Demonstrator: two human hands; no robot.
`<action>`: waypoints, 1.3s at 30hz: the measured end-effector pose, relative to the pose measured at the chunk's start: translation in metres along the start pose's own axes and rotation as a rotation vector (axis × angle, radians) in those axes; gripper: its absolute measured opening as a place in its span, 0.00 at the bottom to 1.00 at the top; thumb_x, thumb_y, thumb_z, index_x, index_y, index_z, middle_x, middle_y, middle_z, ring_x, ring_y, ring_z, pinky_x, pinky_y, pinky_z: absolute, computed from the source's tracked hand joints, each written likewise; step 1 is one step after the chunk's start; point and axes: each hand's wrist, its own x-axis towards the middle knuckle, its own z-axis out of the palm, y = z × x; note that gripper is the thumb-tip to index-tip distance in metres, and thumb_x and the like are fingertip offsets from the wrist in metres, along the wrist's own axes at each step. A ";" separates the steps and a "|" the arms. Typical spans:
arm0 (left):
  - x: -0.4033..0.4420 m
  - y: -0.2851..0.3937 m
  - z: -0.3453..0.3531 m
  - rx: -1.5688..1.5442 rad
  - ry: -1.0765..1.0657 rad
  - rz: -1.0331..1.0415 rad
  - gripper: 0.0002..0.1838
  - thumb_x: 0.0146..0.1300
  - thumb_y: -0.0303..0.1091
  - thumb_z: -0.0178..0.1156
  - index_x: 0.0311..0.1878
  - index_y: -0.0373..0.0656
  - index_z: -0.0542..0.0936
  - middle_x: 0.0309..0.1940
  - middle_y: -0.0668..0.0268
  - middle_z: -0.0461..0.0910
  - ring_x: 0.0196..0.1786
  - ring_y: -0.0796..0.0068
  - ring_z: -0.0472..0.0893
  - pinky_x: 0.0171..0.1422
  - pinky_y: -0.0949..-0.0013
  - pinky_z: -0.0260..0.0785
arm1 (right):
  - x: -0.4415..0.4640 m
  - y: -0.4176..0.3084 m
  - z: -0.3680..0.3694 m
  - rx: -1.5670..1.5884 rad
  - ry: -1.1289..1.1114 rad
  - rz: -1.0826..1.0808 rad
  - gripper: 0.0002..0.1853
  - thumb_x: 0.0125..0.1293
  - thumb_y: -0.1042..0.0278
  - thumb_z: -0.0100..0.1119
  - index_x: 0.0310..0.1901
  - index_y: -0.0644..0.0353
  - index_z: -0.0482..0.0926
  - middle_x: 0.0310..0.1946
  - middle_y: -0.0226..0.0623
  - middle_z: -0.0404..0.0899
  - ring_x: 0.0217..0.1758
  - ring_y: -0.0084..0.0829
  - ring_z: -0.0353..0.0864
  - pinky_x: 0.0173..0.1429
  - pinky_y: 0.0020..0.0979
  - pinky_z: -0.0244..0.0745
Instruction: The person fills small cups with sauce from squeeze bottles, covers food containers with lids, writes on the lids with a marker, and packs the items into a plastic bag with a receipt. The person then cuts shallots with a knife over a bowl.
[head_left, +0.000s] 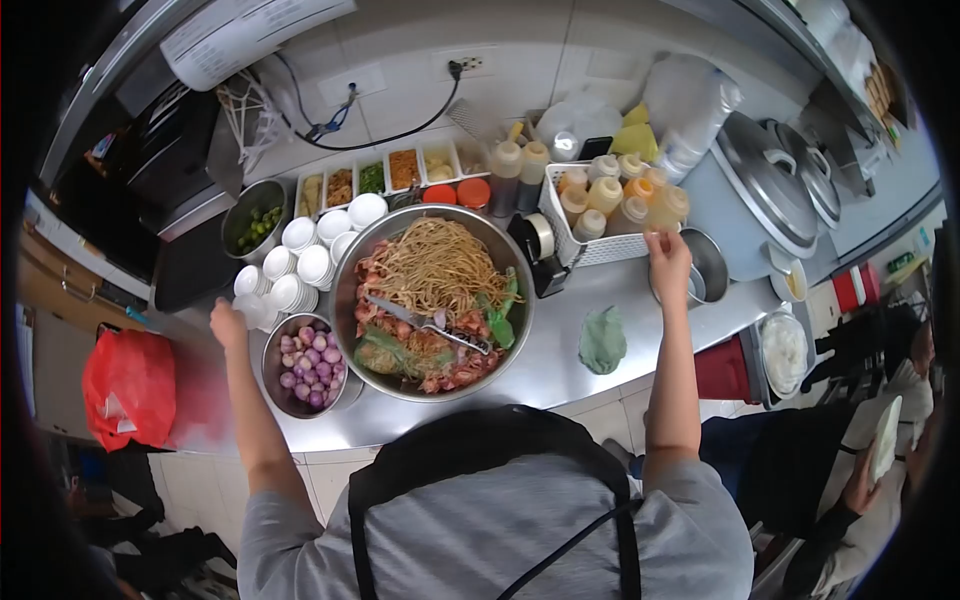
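Observation:
My left hand [228, 324] has its fingers closed at the edge of a translucent white plastic piece [262, 313], beside stacked white paper cups [291, 293]. Over on the right, my right hand [669, 256] has its fingertips drawn together at the corner of a white basket [600, 250], just below a yellowish squeeze bottle [667, 206]. Whether those fingers grip the bottle or the rim is unclear. Between my arms stands a large steel bowl [345, 360] of brown noodles [440, 262], reddish chopped food [455, 376] and greens, with a metal-ended utensil [430, 325] lying on top.
A steel pot of purple onions [312, 365] stands left of the bowl. A crumpled green cloth or leaf [602, 340] lies on the steel counter [560, 370]. Behind are topping trays [372, 178] and sauce bottles. Large lids [765, 180] sit right; another person [850, 470] stands lower right.

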 end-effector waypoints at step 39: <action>-0.144 0.134 -0.130 -2.053 -0.930 -0.444 0.19 0.58 0.27 0.53 0.53 0.32 0.67 0.45 0.57 0.75 0.46 0.66 0.78 0.46 0.68 0.75 | 0.038 0.014 0.000 2.087 0.161 0.863 0.24 0.62 0.59 0.51 0.54 0.67 0.62 0.52 0.49 0.67 0.56 0.45 0.67 0.60 0.48 0.66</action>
